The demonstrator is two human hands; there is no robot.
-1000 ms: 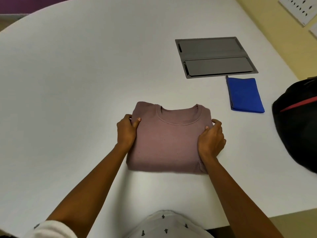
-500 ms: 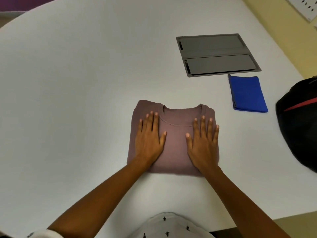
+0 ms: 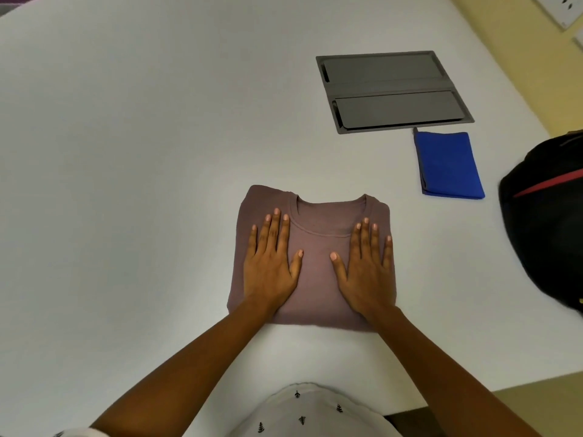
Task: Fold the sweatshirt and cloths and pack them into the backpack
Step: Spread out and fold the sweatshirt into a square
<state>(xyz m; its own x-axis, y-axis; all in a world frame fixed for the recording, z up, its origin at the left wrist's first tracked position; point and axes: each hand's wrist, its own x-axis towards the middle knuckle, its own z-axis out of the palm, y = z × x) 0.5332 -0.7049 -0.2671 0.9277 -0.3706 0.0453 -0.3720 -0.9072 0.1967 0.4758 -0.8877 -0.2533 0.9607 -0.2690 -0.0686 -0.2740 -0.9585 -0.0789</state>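
Table (image 3: 126, 184) white under sweatshirt (image 3: 315, 279), wall (image 3: 517, 58) yellow

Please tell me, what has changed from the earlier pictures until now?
The left hand and right hand let go of the side edges of the sweatshirt, moved inward and now press flat on top. The sweatshirt, blue cloth and backpack stayed in place.

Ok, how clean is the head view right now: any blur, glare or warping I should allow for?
Head view: light is soft and even, with no hard glare on the table; the sweatshirt, left hand and right hand read sharp; the backpack at the right edge is cut off and slightly smeared; the wide lens bows the table's far edge.
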